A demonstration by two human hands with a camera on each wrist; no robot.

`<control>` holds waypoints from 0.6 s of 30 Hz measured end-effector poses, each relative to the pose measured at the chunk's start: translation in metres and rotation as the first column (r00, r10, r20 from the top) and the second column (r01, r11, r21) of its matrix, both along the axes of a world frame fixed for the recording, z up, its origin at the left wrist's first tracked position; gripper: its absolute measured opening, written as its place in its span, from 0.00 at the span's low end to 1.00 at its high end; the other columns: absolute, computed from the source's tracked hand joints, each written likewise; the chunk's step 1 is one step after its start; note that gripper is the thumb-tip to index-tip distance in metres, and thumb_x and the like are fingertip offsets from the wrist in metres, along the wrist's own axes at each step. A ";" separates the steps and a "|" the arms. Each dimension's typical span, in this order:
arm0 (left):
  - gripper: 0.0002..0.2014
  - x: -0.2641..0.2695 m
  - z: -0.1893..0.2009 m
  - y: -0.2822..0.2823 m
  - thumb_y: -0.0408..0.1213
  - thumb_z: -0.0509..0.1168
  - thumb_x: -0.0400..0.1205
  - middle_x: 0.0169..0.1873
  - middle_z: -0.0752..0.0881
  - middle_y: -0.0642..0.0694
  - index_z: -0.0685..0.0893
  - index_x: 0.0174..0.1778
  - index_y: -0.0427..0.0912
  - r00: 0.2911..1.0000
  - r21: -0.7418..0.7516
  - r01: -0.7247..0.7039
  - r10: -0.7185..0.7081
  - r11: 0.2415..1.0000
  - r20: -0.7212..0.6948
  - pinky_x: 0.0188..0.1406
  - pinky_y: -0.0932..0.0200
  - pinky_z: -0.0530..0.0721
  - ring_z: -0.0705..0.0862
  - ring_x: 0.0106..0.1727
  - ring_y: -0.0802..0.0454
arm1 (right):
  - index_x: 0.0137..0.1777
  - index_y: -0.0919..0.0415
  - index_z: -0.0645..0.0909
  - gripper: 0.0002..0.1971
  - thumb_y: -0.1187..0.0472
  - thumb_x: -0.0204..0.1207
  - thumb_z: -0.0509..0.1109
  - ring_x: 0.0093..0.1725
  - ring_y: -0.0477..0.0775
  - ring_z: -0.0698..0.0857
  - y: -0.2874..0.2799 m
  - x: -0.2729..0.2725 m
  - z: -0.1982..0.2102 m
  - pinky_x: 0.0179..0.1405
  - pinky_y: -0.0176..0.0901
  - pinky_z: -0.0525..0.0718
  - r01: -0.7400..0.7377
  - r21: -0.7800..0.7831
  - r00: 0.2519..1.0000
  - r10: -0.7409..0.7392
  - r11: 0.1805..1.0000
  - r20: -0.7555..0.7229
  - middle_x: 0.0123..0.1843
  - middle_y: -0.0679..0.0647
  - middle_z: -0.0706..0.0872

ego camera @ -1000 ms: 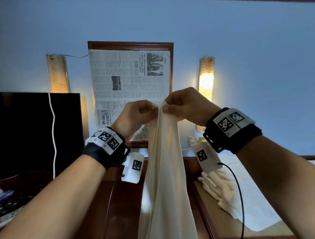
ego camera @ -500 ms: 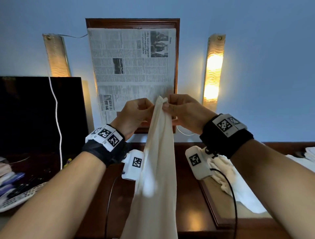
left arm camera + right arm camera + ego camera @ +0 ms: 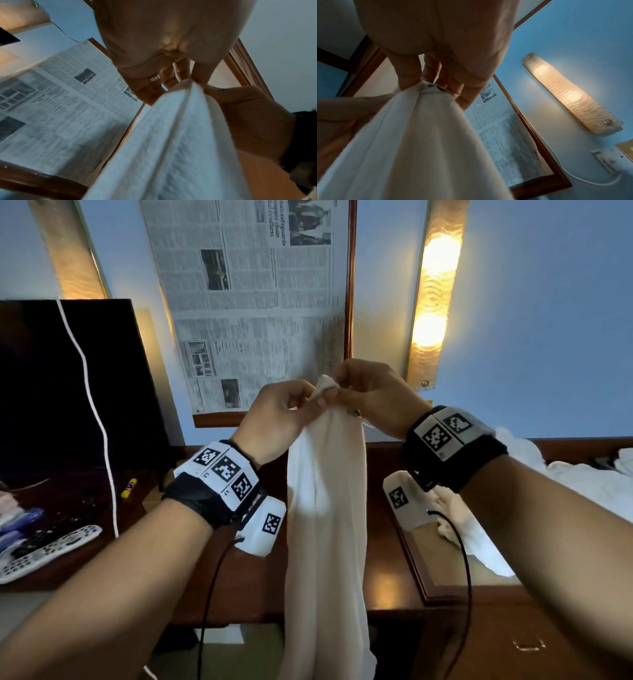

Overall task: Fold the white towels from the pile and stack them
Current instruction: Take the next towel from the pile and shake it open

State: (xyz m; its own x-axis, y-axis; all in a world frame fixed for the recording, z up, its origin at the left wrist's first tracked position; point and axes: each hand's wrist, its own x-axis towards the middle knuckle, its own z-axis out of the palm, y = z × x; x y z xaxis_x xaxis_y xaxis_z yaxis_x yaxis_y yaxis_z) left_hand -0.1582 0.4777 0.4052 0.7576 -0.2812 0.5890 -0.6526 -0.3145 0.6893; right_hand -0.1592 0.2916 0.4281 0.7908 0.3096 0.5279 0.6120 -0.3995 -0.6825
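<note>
A white towel [image 3: 325, 525] hangs long and narrow in front of me, down past the desk edge. My left hand [image 3: 301, 405] pinches its top end from the left, and my right hand [image 3: 342, 386] pinches the same top corner from the right, so both hands meet there. In the left wrist view the towel [image 3: 171, 148] runs down from the left hand's fingertips [image 3: 199, 79]. In the right wrist view the towel [image 3: 419, 142] hangs from the right hand's fingertips [image 3: 409, 83]. A pile of white towels [image 3: 565, 481] lies on the desk at the right.
A dark wooden desk [image 3: 387, 587] stands below the hands. A black TV screen [image 3: 61, 388] is at the left, with remotes [image 3: 44, 553] in front of it. A framed newspaper [image 3: 253, 302] and two wall lamps [image 3: 435, 296] are behind.
The view has tilted down, so the desk and the towel pile show more. Both hands still pinch the towel's top together; the right hand's fingers have shifted on the corner.
</note>
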 end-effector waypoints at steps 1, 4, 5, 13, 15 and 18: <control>0.09 0.004 -0.002 -0.005 0.38 0.69 0.85 0.25 0.80 0.59 0.86 0.38 0.49 1.000 0.006 -0.019 0.019 1.000 0.012 0.31 0.62 0.71 0.75 0.26 0.64 | 0.47 0.65 0.82 0.09 0.59 0.79 0.74 0.35 0.44 0.80 -0.004 0.002 -0.006 0.36 0.39 0.79 0.018 0.024 1.000 -0.018 1.000 0.006 0.39 0.52 0.83; 0.12 0.014 -0.009 -0.021 0.37 0.69 0.85 0.27 0.82 0.57 0.86 0.37 0.56 0.999 -0.009 -0.050 0.050 0.999 0.013 0.35 0.57 0.78 0.80 0.32 0.58 | 0.51 0.69 0.81 0.13 0.57 0.80 0.74 0.39 0.53 0.85 -0.019 0.008 -0.032 0.40 0.47 0.87 0.043 0.126 0.999 -0.039 0.991 -0.034 0.43 0.60 0.85; 0.11 0.018 -0.013 -0.026 0.38 0.69 0.85 0.28 0.82 0.49 0.86 0.37 0.54 0.999 -0.020 -0.051 0.051 0.999 0.005 0.35 0.54 0.78 0.80 0.33 0.54 | 0.52 0.68 0.82 0.14 0.55 0.80 0.74 0.42 0.55 0.87 -0.024 0.012 -0.045 0.44 0.50 0.89 0.055 0.134 0.996 -0.046 0.989 -0.072 0.46 0.61 0.87; 0.17 0.058 -0.046 -0.034 0.40 0.66 0.86 0.33 0.78 0.33 0.80 0.37 0.30 0.982 0.036 -0.158 0.161 0.987 -0.102 0.36 0.54 0.71 0.75 0.33 0.46 | 0.44 0.67 0.86 0.09 0.59 0.80 0.74 0.30 0.40 0.84 -0.108 0.025 -0.207 0.32 0.35 0.82 0.162 0.023 0.872 -0.133 0.986 -0.471 0.33 0.47 0.88; 0.17 0.063 -0.053 -0.031 0.40 0.66 0.86 0.33 0.79 0.30 0.80 0.36 0.31 0.973 0.043 -0.200 0.203 0.979 -0.112 0.37 0.55 0.72 0.76 0.34 0.47 | 0.42 0.67 0.86 0.14 0.54 0.80 0.74 0.31 0.44 0.82 -0.141 0.030 -0.247 0.33 0.42 0.81 0.183 -0.088 0.840 -0.203 0.979 -0.503 0.32 0.51 0.86; 0.13 0.068 -0.055 -0.024 0.39 0.67 0.85 0.35 0.83 0.38 0.85 0.37 0.39 0.942 -0.002 -0.312 0.309 0.950 -0.135 0.39 0.56 0.75 0.79 0.36 0.49 | 0.43 0.61 0.86 0.11 0.53 0.80 0.71 0.38 0.50 0.85 -0.182 0.038 -0.297 0.42 0.52 0.84 0.155 -0.349 0.800 -0.325 0.924 -0.505 0.37 0.57 0.89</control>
